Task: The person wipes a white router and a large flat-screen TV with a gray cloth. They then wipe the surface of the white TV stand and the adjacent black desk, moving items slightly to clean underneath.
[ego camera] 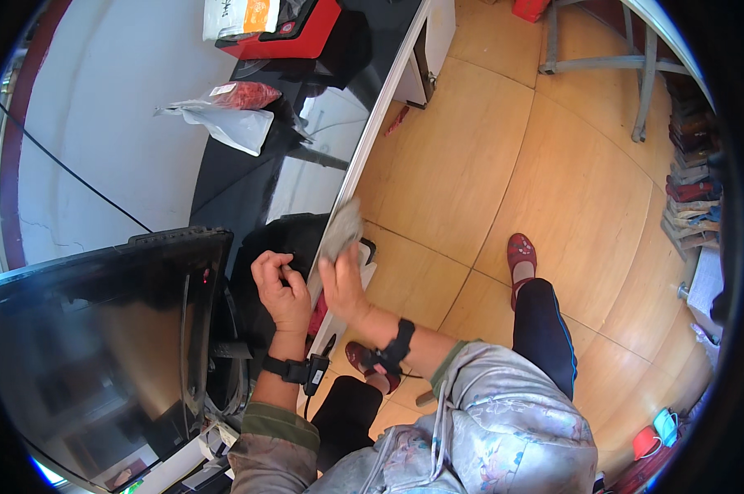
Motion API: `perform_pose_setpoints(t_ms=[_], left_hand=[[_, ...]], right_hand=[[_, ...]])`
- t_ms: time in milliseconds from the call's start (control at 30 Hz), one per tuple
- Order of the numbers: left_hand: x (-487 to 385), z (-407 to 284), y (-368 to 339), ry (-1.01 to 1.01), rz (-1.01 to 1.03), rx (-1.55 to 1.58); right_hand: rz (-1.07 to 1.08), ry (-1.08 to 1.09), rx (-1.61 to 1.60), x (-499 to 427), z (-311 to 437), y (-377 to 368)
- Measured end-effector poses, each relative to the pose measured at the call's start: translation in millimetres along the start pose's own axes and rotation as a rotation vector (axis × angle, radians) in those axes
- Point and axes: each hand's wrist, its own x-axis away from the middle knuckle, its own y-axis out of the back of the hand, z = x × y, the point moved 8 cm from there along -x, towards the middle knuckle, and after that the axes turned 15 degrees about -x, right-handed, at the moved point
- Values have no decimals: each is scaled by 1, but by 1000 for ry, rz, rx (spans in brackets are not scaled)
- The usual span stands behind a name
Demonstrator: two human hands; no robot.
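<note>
My right hand [347, 284] grips a grey cloth [342, 231], slightly blurred, against the light-coloured front edge of a cabinet with a glossy black top [230, 176]. Beside it, over the black top, my left hand [280, 287] has its fingers loosely curled. Nothing shows in that hand, though the curled fingers hide its palm. A large flat-screen television [100, 352] stands to the left of my left forearm. Each wrist wears a black strap with a small device.
Farther along the black top lie a white pouch [233, 123], a red packet [248, 96] and a red box [292, 34] with a white-and-orange bag [242, 17] on it. A white cabinet door [440, 43] stands ajar. A metal-legged stand [643, 80] is on the tiled floor [446, 160].
</note>
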Motion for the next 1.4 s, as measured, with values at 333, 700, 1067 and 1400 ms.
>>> perform_pose_setpoints(t_ms=[333,700,1067,1400], left_hand=[[2,4,-2,4,32,4],[1,5,-2,17,5,37],[2,4,-1,24,32,-4],[3,9,-1,14,24,52]], right_hand=[[10,144,42,-78,13,35],[-153,431,240,-240,71,93],[143,172,136,-19,28,0],[344,80,78,73,-8,-31]])
